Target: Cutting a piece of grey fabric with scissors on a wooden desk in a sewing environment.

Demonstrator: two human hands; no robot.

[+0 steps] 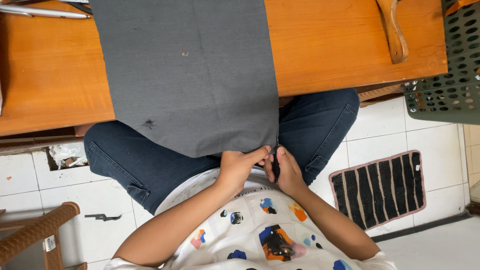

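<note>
A large piece of dark grey cloth [190, 70] lies over the orange wooden table [340, 45] and hangs down onto my lap. My left hand [239, 167] pinches the cloth's lower right corner. My right hand [286, 171] sits right beside it, shut on a small dark tool [275, 159] that looks like scissors or snips, its tip at the cloth's right edge. Both hands rest above my blue jeans [150, 165], near my waist.
A wooden handle [395, 32] lies on the table at top right. A green perforated plastic basket [450, 65] stands at the right edge. A striped floor mat [382, 190] lies on the white tiles. A brown stool [35, 235] is at bottom left. Metal scissors [45, 11] lie at top left.
</note>
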